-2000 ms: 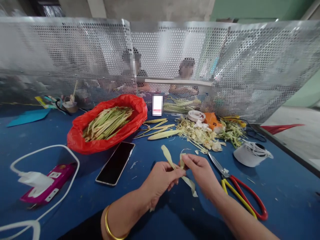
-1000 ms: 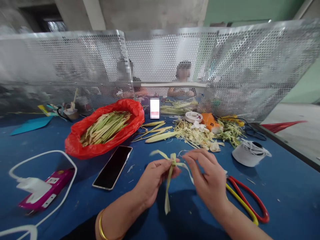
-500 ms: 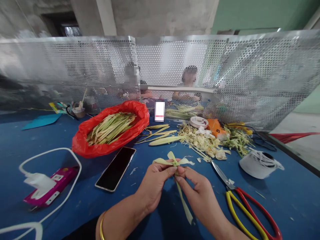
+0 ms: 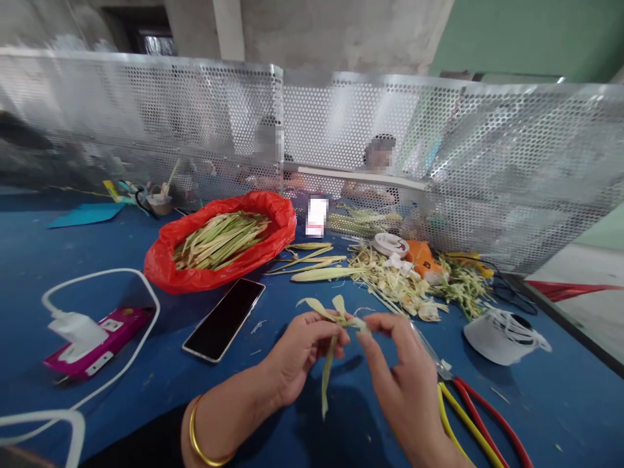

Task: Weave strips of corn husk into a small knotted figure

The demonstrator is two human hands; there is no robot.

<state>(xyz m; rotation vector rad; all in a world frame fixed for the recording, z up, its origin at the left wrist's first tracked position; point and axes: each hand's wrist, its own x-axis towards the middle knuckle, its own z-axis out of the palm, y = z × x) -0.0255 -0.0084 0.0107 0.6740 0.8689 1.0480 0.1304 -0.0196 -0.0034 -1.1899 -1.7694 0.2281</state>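
Note:
A pale green piece of folded leaf strips (image 4: 337, 312), shaped like a cross with a long tail hanging down, is between my two hands. My left hand (image 4: 307, 351) pinches it near its middle, thumb on top. With thumb and forefinger my right hand (image 4: 400, 364) grips the strip end that points right. Under and beside my right wrist lie large scissors (image 4: 468, 403) with one yellow and one red handle, partly covered by the hand. A black-screened phone (image 4: 225, 320) lies left of my left hand.
A red plastic bag (image 4: 163, 260) of leaf strips stands at the back left. Leaf scraps (image 4: 394, 279) are heaped at the back right, near a white cup-shaped holder (image 4: 492, 338) with string. A purple power strip (image 4: 114, 331) with a white cable lies left. A perforated metal screen (image 4: 322, 117) borders the table.
My right hand has shifted right, from the centre of the leaf piece to its right strip end. The hanging tail has swung left, and my left hand still holds the piece.

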